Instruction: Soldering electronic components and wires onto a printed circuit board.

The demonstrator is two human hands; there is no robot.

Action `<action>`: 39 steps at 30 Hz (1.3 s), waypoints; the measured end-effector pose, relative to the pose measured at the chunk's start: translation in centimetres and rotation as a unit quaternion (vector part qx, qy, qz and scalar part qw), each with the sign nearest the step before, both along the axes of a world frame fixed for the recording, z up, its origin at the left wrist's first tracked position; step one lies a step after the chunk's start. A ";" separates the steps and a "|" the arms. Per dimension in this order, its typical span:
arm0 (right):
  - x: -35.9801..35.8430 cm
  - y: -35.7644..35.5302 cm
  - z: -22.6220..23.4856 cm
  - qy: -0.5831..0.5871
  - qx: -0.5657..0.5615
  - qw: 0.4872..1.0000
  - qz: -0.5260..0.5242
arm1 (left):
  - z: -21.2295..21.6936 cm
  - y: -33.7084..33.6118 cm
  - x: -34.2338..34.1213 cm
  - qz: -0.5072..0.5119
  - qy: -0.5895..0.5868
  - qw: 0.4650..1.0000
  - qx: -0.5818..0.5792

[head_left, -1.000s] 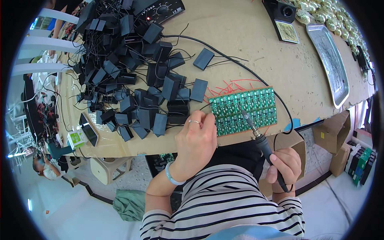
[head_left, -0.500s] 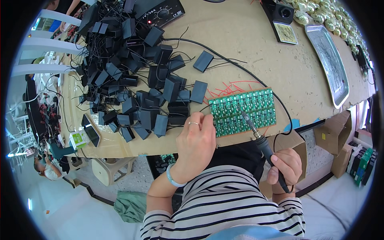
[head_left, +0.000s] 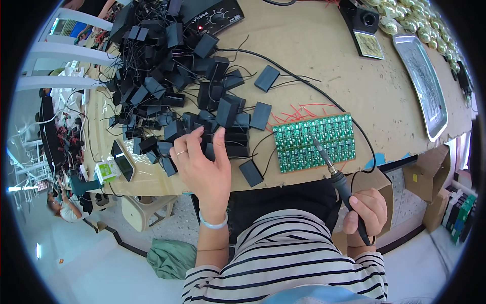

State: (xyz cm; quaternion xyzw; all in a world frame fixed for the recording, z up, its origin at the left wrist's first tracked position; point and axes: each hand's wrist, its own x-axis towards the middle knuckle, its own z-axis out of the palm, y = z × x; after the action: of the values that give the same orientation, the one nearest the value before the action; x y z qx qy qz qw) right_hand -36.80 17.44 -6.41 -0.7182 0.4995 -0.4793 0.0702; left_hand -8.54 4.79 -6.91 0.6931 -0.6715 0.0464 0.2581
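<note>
My left hand (head_left: pixel 201 169) reaches over the near edge of a heap of small black boxes (head_left: pixel 147 86) with thin black wires. Its thumb and fingers are apart, and I see nothing held between them. Fingers of my right hand (head_left: pixel 368 213) wrap round a soldering iron (head_left: pixel 342 190), its metal tip over the green circuit board panel (head_left: pixel 314 144). Whether the tip touches the board I cannot tell. Red wires (head_left: pixel 296 112) stick out along the panel's far edge. One black box (head_left: pixel 251 173) lies just left of the panel, its thin wires leading toward the board.
A black control unit with a dial (head_left: pixel 215 16) stands behind the heap; the iron's cable (head_left: pixel 324 96) curves round the panel. Far right are a soldering stand (head_left: pixel 367 25), a metal tray (head_left: pixel 422 86) and gold-coloured pieces (head_left: pixel 420 20). A phone (head_left: pixel 123 161) lies left.
My left hand has left the panel's left edge and moved left to the heap, its fingers spreading. A black box now shows beside the panel. The right hand still holds the iron over the board.
</note>
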 end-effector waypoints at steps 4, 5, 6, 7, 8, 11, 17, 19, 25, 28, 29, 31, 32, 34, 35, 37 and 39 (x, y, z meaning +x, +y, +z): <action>-0.1 0.4 0.0 -0.009 0.000 1.000 -0.013 | -0.3 -0.5 -0.6 -0.017 0.020 1.000 0.001; -0.1 0.5 0.0 -0.011 0.001 1.000 -0.017 | -0.5 -0.4 -0.6 -0.042 0.041 0.998 -0.001; -0.1 0.6 -0.1 -0.012 0.001 1.000 -0.018 | -0.6 -0.3 -0.6 -0.067 0.061 0.996 -0.002; -0.3 0.7 -0.2 -0.012 0.001 1.000 -0.020 | -0.3 -0.1 -1.0 -0.103 0.073 0.992 -0.020; -0.4 0.8 -0.3 -0.012 0.000 1.000 -0.021 | -0.2 0.1 -1.5 -0.106 0.074 0.991 -0.018; -0.4 0.7 -0.1 -0.017 0.005 1.000 -0.018 | 0.7 0.3 -2.6 -0.224 0.225 0.948 -0.007; -0.3 -0.2 -0.7 -0.038 0.034 0.999 -0.004 | 0.7 -1.2 -3.8 -0.293 0.226 0.923 0.107; -0.2 -0.6 -1.0 -0.043 0.036 0.998 -0.001 | -0.1 -1.8 -3.7 -0.335 0.143 0.929 0.063; -0.2 -1.1 -1.2 -0.053 0.037 0.998 0.011 | -1.7 -1.5 -4.3 -0.324 0.243 0.912 0.060; -0.2 -1.3 -1.2 -0.053 0.037 0.998 0.010 | -1.7 -1.6 -4.2 -0.329 0.265 0.904 0.061; -0.2 -1.3 -1.2 -0.052 0.037 0.998 0.006 | -1.5 -1.8 -3.9 -0.340 0.231 0.908 0.079; -0.1 -1.4 -1.1 -0.055 0.040 0.998 0.001 | -0.9 -2.1 -3.4 -0.365 0.172 0.910 0.094; -0.1 -1.5 -1.1 -0.058 0.044 0.997 -0.002 | -0.3 -2.1 -3.5 -0.366 0.173 0.909 0.095; -0.1 -1.6 -1.2 -0.056 0.049 0.997 -0.001 | 0.7 -2.0 -3.6 -0.342 0.053 0.931 0.118; -0.1 -1.6 -1.2 -0.054 0.054 0.997 0.001 | 0.6 -2.0 -3.8 -0.337 0.065 0.933 0.104; 0.2 -2.0 -1.7 -0.058 0.052 0.997 0.002 | 0.1 -2.0 -3.8 -0.336 0.075 0.934 0.096; 0.2 -2.2 -2.1 -0.059 0.052 0.997 0.008 | -0.4 -2.1 -3.9 -0.334 0.083 0.935 0.086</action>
State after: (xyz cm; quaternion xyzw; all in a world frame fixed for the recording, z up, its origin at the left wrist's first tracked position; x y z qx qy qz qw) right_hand -36.58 15.19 -8.50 -0.6883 0.5126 -0.4937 0.1408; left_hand -12.39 2.69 -7.32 0.4500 -0.8419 -0.1583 0.2525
